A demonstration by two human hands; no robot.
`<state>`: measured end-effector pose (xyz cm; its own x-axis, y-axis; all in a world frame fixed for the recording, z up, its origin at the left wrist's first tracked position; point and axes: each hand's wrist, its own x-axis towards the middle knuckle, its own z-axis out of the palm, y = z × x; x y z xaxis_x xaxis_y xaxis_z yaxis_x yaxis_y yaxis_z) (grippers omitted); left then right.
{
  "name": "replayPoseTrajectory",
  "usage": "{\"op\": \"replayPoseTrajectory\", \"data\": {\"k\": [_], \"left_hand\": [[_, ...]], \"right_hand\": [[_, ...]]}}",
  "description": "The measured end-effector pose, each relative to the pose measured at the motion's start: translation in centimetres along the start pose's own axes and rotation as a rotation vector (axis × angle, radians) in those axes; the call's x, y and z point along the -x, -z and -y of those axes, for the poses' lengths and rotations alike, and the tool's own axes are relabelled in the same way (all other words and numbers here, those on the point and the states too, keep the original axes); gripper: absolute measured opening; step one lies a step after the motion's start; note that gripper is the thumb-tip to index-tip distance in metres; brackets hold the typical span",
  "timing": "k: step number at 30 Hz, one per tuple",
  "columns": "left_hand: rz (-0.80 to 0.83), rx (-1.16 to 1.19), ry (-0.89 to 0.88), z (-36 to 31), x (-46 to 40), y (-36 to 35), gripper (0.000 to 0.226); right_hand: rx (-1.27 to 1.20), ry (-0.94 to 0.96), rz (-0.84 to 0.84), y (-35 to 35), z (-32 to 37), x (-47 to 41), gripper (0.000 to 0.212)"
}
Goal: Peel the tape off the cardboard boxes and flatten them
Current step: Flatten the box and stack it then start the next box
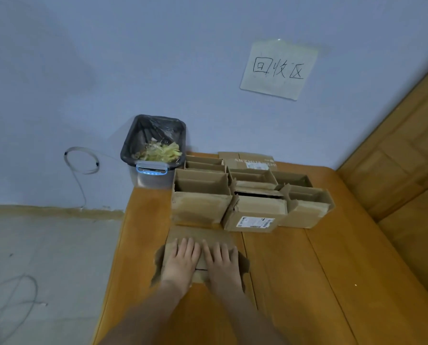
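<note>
Two hands, left [183, 260] and right [221, 261], press one flattened box [200, 235], fingers straight and together; six open boxes [200, 195] at 12 o'clock

Wooden tabletop [295, 282], orange-brown, plank seams running front to back. Flattened cardboard box [198, 237] lies near front-left part. Behind it, group of open cardboard boxes [252, 195] standing close together, two with white labels. Floor [46, 257] at left, grey; thin cable [11, 292] lies on it.
</note>
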<state>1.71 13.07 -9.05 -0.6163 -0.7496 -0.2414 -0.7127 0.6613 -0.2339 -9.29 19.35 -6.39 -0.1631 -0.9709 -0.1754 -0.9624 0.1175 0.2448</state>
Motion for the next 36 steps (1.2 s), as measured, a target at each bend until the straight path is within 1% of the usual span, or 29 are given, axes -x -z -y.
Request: {"op": "replayPoseTrajectory", "data": {"k": [2,4,6,7,11,13,17,19,21,24,26,28,30,33,36], "left_hand": [[0.026,-0.006,-0.001,-0.3,-0.1,-0.4,0.100],[0.022,0.004,-0.009,0.1,-0.4,-0.3,0.101],[0.017,-0.006,-0.034,0.7,-0.9,0.3,0.100],[0.021,-0.019,-0.041,0.9,-1.2,0.8,0.099],[0.040,-0.019,-0.026,0.6,-1.9,1.5,0.092],[0.097,-0.007,-0.055,0.0,-1.6,1.1,0.093],[0.230,0.010,-0.096,-0.8,-0.4,0.1,0.106],[0.299,0.002,-0.093,-1.2,0.1,-0.4,0.104],[0.334,0.003,-0.086,-1.5,0.2,-0.7,0.096],[0.403,0.087,-0.104,-1.3,-0.4,-0.4,0.095],[0.380,0.176,-0.116,-0.6,-0.8,-0.2,0.088],[0.313,0.230,-0.118,0.1,-1.2,-0.3,0.078],[0.236,0.242,-0.126,0.8,-1.9,-0.2,0.067],[0.188,0.260,-0.145,1.9,-2.9,0.3,0.062],[0.173,0.288,-0.108,3.1,-3.6,0.2,0.068]], "right_hand": [[-0.016,0.015,0.028,-0.4,-0.3,-0.1,0.097],[-0.018,0.061,-0.007,-1.2,-0.8,-0.8,0.095],[0.000,0.114,0.067,-1.2,-1.4,-2.0,0.092],[-0.005,0.123,0.072,-1.0,-1.8,-2.4,0.092],[-0.099,0.165,0.031,-0.9,-2.5,-3.1,0.088],[-0.104,0.235,0.024,-1.8,-2.6,-2.8,0.092],[-0.126,0.322,0.078,-3.5,-2.9,-1.8,0.103],[-0.136,0.356,0.100,-3.9,-3.1,-1.6,0.098],[-0.170,0.372,0.078,-4.1,-3.5,-1.7,0.085],[-0.249,0.400,0.042,-4.1,-4.4,-2.0,0.067],[-0.282,0.414,0.016,-3.9,-5.0,-2.3,0.057],[-0.287,0.431,-0.015,-3.8,-5.3,-2.9,0.049],[-0.269,0.439,-0.035,-3.6,-5.3,-3.7,0.046],[-0.259,0.401,-0.009,-3.0,-4.9,-5.0,0.050],[-0.258,0.362,0.040,-2.2,-4.5,-6.5,0.059]]}}
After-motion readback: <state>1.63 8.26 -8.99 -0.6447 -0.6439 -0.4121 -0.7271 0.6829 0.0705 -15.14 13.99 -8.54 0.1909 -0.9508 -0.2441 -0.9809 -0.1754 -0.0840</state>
